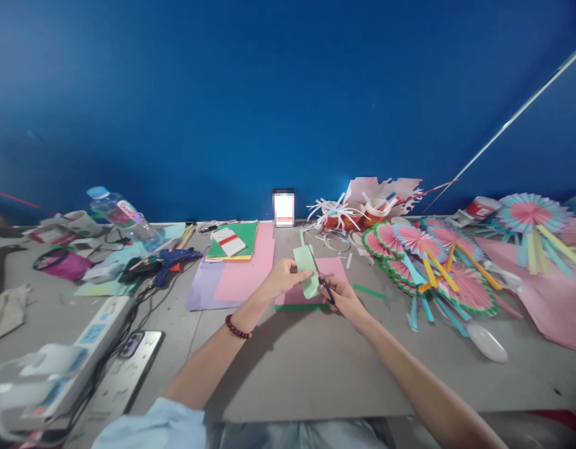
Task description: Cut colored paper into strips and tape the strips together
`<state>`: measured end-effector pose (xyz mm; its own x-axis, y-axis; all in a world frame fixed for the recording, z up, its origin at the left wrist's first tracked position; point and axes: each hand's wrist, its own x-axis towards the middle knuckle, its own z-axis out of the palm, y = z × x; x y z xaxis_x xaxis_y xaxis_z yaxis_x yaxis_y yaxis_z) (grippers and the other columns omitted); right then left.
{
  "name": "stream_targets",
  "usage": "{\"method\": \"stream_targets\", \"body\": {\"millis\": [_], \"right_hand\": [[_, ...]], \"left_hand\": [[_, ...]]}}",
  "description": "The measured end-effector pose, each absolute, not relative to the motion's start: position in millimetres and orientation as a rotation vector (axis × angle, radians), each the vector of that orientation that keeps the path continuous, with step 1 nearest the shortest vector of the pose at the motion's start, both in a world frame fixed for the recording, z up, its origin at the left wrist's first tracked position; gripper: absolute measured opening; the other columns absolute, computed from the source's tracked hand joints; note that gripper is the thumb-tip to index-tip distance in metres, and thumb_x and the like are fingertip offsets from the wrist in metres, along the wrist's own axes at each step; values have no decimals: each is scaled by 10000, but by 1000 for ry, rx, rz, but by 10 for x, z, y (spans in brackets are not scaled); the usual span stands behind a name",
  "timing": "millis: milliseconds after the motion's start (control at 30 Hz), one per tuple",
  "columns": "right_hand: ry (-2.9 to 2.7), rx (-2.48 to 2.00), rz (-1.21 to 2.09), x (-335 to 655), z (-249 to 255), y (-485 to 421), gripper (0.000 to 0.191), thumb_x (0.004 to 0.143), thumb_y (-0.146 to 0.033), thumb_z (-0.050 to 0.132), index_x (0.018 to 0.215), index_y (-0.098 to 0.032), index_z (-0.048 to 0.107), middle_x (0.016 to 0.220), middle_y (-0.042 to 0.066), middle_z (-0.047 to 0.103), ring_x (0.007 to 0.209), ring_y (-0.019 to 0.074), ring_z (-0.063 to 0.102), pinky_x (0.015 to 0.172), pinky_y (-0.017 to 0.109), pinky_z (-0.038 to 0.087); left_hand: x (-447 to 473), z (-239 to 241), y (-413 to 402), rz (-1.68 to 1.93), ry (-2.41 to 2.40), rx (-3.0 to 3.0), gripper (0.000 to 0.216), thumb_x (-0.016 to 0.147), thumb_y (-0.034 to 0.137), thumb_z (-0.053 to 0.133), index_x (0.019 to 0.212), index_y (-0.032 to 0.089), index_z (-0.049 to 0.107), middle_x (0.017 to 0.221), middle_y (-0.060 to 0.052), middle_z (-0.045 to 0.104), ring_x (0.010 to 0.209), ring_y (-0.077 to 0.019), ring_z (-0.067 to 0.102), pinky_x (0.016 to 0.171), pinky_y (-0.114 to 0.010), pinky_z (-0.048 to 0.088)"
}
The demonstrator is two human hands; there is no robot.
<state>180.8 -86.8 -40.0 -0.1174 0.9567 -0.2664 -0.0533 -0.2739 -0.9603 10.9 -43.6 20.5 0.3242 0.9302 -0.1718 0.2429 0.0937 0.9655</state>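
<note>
My left hand (282, 277) pinches a light green piece of paper (307, 267) and holds it upright above the grey table (316, 355). My right hand (344, 297) is closed on black-handled scissors (321, 279); their blades lie against the right edge of the green paper. Under both hands lies a pink sheet (337, 269) on top of a green sheet. A dark bead bracelet (237, 328) is on my left wrist.
Pink and lilac sheets (243, 274) and a stack of coloured paper (234, 242) lie to the left. Pink-and-green paper fans (432, 268) fill the right side. A blue glue gun (173, 260), a water bottle (122, 216), a phone (138, 349) and a power strip (88, 340) are at left.
</note>
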Motion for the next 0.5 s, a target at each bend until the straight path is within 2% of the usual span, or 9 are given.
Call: {"method": "stream_targets", "body": {"millis": [333,500], "right_hand": [[-1085,-1306,1497,1793,-330,-898,396,616,-501,718,672,-199,467,472,-58,512,311,25,285,320,173,148],[-1065,-1329,1474,1795,-295,-910,416,606,-532,720,671,-202,475,475,-53,496,326,32,285,321,176,132]], "left_hand": [[114,179,-425,711,1143,1434,219,674,334,719,672,122,666,596,0,618,532,-91,492,493,-203,353],[50,164,-366,733,1129,1431,292,666,403,715,732,121,670,672,-35,650,577,-112,528,515,-214,387]]}}
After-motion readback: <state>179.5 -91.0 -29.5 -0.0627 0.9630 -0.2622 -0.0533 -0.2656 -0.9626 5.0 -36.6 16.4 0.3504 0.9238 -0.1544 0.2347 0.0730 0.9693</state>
